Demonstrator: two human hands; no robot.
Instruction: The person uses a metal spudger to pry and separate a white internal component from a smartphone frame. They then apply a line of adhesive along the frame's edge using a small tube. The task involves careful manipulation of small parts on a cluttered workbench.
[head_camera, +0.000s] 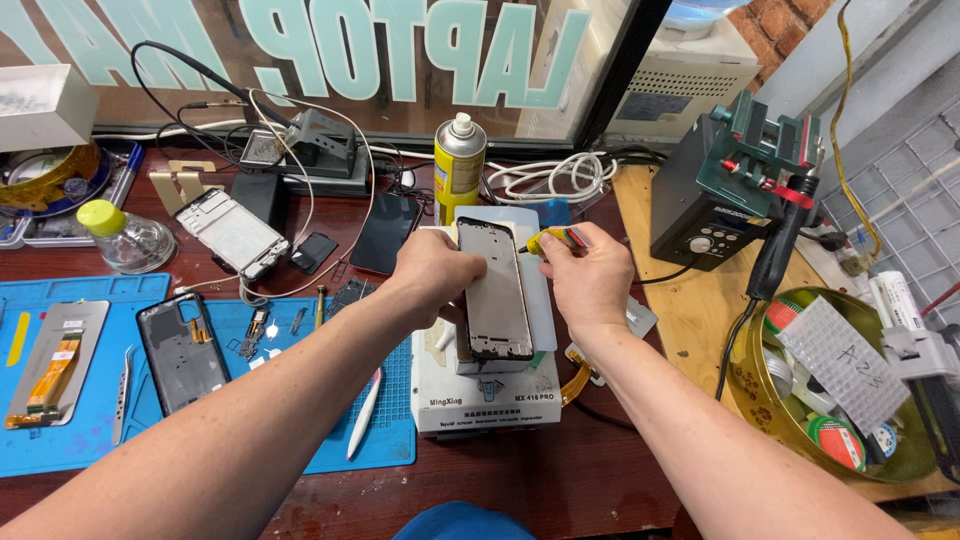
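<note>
Blue silicone work mat (395, 440) sits nearest. Above it, left hand (432, 272) grips the dark rectangular phone frame (494, 290) by its edge, tilted over the white heating box (485, 395) so the right hand (592, 278), clenching a yellow-handled tool (552, 240), can reach its top corner. Yellow spray can (459, 165) stands behind.

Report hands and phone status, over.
Left hand grip shut on phone frame, held above white heating plate. Right hand grip shut on yellow-handled tool at frame's top edge. Nothing between.
</note>
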